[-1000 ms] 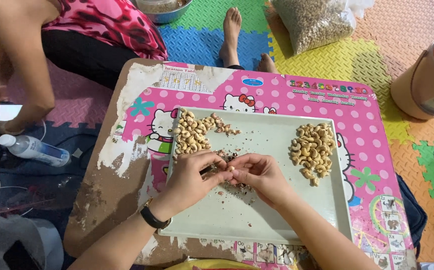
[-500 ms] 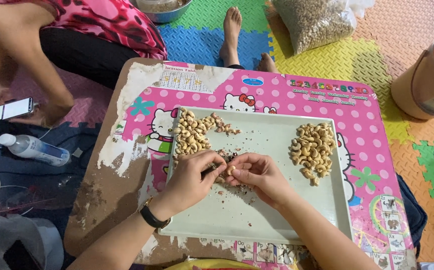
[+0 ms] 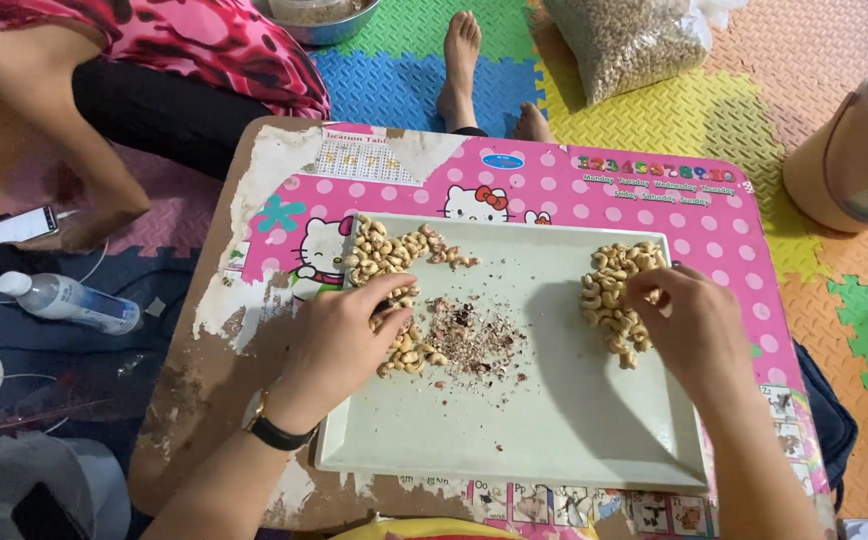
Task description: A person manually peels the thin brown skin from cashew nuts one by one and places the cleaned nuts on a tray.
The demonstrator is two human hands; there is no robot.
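Left hand (image 3: 339,340) pinches among unpeeled cashews (image 3: 386,262), right hand (image 3: 684,320) fingers curled on peeled cashews (image 3: 609,290); husk crumbs (image 3: 474,340) between, tray (image 3: 514,440) on pink desk (image 3: 554,185), foam-mat floor (image 3: 424,80).

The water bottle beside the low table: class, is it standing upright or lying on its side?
Lying on its side: the water bottle rests lengthwise on the dark cloth, cap pointing left.

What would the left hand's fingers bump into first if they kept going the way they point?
Probably the heap of brown-skinned cashews on the pale tray; the left hand already seems to touch it.
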